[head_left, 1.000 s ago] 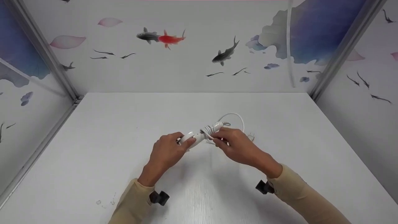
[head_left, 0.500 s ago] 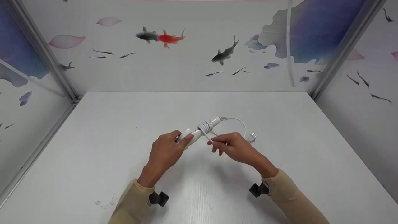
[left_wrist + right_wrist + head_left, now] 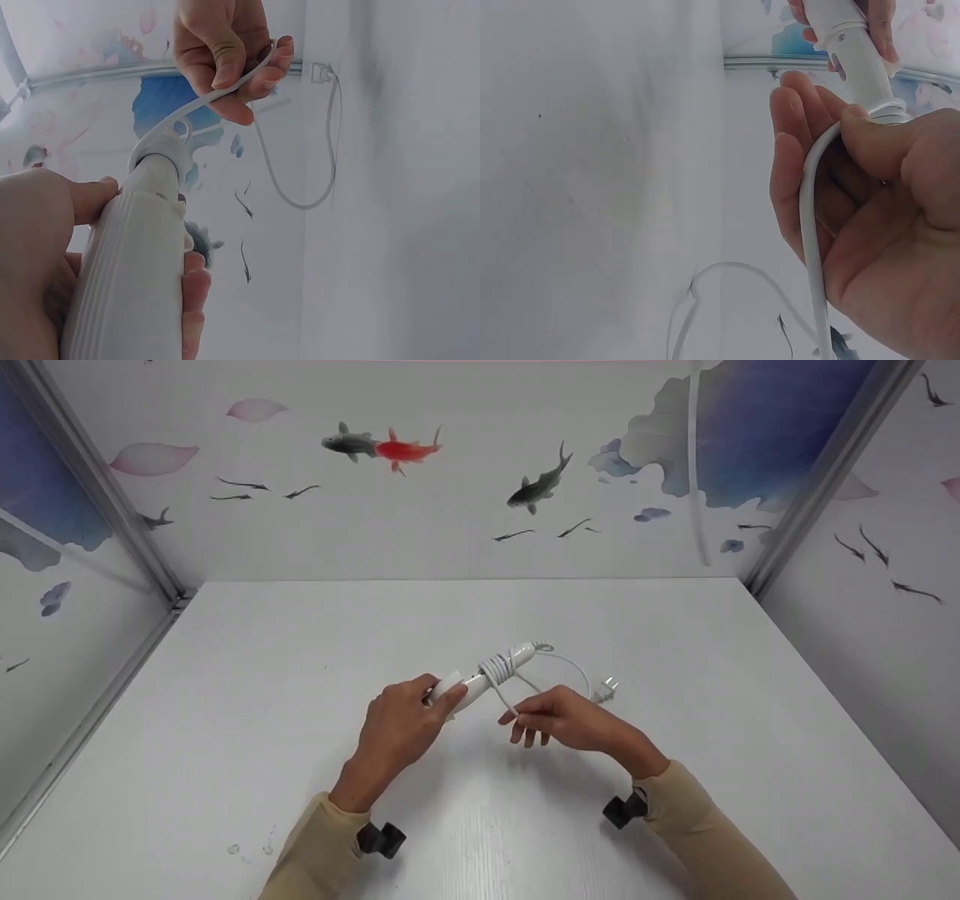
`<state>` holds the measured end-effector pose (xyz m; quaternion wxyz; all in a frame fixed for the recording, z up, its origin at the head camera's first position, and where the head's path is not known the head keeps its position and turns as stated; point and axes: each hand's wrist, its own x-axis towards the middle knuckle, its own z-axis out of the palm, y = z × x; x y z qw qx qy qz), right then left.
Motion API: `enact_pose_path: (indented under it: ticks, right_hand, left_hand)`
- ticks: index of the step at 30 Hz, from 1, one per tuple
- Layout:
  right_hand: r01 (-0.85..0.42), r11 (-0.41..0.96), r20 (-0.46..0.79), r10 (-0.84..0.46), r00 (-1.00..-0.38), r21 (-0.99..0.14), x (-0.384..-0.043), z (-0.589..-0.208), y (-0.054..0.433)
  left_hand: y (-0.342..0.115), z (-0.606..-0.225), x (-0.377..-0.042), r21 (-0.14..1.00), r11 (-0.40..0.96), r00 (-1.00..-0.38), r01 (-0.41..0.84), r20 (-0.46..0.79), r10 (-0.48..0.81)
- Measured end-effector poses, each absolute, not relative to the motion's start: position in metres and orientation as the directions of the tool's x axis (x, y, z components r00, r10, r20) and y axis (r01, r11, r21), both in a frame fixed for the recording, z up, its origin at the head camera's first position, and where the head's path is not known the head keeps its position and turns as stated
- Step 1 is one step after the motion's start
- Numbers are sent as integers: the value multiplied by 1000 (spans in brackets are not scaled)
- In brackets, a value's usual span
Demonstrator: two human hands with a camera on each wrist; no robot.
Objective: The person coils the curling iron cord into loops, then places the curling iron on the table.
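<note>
My left hand point(image 3: 401, 725) grips one end of a white wand-shaped electric appliance point(image 3: 472, 690); its exact kind is unclear. A thick ribbed part of that appliance point(image 3: 127, 277) fills the palm in the left wrist view. Several turns of white power cord point(image 3: 496, 668) circle its narrower shaft, which points up and to the right. Between thumb and fingers, my right hand point(image 3: 570, 721) pinches a length of the cord point(image 3: 810, 217) leading off the coil. The other fingers hang loosely. Past this hand the cord loops round to a two-pin plug point(image 3: 605, 689).
A white table point(image 3: 225, 697) lies under both hands. Printed panels with fish and petals point(image 3: 405, 510) wall it in at the back and sides, with metal posts point(image 3: 825, 487) at the corners. Black wrist cameras point(image 3: 382, 840) hang below the sleeves.
My right hand has drawn away from the coil, down toward me, pulling a longer length of cord off the shaft. The plug shows more fully now. My left hand keeps its grip.
</note>
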<state>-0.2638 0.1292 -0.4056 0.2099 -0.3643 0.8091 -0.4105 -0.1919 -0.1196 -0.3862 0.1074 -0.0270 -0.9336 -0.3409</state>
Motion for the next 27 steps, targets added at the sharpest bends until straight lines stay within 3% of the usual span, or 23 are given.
enact_pose_path:
  ticks: [8,17,22,27]
  right_hand:
    - [-394,462,-72,-716,-695,-795,-265,-411,127]
    - [-334,605,-93,-564,-821,-723,-269,-421,128]
    - [-390,545,-20,-600,-800,-743,-271,-423,130]
    - [-370,507,-14,-604,-797,-779,-272,-425,132]
  left_hand:
    - [-123,-383,-189,646,734,-967,210,249,58]
    - [-127,-381,-189,686,685,-966,244,234,110]
    - [-130,-382,-189,700,655,-959,285,208,195]
    - [-133,-382,-189,674,635,-920,377,196,339]
